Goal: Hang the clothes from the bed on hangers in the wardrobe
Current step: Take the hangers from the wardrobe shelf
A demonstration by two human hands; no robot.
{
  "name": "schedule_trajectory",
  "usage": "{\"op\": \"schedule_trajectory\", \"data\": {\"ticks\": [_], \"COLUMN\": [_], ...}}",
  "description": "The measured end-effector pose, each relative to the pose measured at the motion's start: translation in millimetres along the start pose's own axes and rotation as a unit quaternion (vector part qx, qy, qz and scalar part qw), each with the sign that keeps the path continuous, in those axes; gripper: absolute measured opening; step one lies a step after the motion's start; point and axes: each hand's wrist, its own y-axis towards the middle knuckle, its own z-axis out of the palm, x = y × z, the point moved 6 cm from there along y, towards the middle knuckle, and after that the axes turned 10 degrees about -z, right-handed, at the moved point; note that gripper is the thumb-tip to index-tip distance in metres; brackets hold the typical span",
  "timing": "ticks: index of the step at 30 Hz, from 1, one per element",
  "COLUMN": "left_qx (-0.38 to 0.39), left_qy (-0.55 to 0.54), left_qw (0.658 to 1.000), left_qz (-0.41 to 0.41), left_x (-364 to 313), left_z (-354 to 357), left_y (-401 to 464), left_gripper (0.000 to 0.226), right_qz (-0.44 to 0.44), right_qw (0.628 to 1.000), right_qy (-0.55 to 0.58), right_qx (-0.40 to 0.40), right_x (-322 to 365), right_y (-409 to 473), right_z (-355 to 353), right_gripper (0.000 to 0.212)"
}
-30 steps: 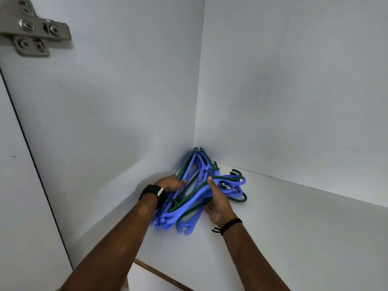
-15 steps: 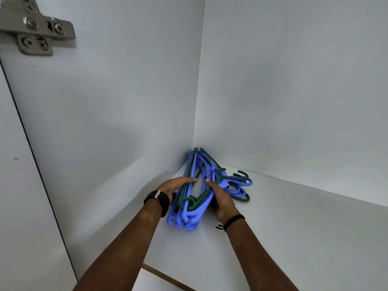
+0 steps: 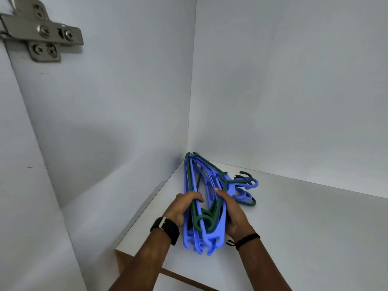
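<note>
A bundle of several blue and dark green plastic hangers (image 3: 206, 206) stands on edge on the white wardrobe shelf (image 3: 304, 227), near its back left corner. My left hand (image 3: 182, 207), with a black watch on the wrist, grips the bundle from the left. From the right, my right hand (image 3: 233, 215), a black band at its wrist, holds the same bundle with the thumb over the top. The hooks stick out to the right of the bundle. No clothes are in view.
White wardrobe walls close in on the left (image 3: 126, 101) and at the back (image 3: 294, 80). A metal door hinge (image 3: 42, 36) is fixed at the upper left. The shelf's wooden front edge (image 3: 168, 274) runs below my forearms.
Both hands have gathered the spread hangers into a tight bundle and tipped it up on edge. The view has drawn closer to the shelf.
</note>
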Motion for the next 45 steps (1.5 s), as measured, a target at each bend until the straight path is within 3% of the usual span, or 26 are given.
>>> {"op": "schedule_trajectory", "data": {"ticks": [4, 9, 13, 17, 26, 30, 35, 40, 45], "left_qx": [-0.018, -0.051, -0.086, -0.123, -0.273, -0.386, -0.523, -0.63, -0.712], "left_qy": [0.004, 0.031, 0.066, 0.042, 0.034, 0.029, 0.002, -0.038, -0.076], "left_qw": [0.999, 0.992, 0.981, 0.968, 0.91, 0.864, 0.782, 0.696, 0.62], "left_qz": [0.042, 0.11, 0.162, 0.214, 0.312, 0.323, 0.339, 0.342, 0.32], "left_x": [20, 38, 65, 102, 218, 269, 329, 390, 465], "left_z": [2, 3, 6, 17, 12, -15, -49, -75, -107], "left_y": [-20, -75, -127, -183, -343, -425, -524, -621, -723], "left_gripper": [0.041, 0.038, 0.039, 0.045, 0.062, 0.053, 0.04, 0.048, 0.041], "right_qz": [-0.003, -0.003, 0.018, -0.036, -0.047, -0.043, -0.023, 0.008, 0.066], "right_qw": [1.0, 1.0, 0.999, 0.997, 0.979, 0.963, 0.93, 0.881, 0.827], "right_qy": [-0.016, 0.011, 0.035, 0.0, -0.013, 0.002, -0.012, -0.033, -0.058], "right_qx": [-0.002, 0.012, 0.036, 0.072, 0.2, 0.267, 0.368, 0.472, 0.556], "right_x": [2, -7, -21, -17, -48, -72, -109, -144, -192], "right_y": [-24, -65, -112, -163, -312, -391, -485, -583, -701], "right_z": [-8, -12, -22, -32, -34, -8, 34, 75, 105], "right_gripper": [0.026, 0.009, 0.026, 0.052, 0.044, 0.052, 0.057, 0.066, 0.053]}}
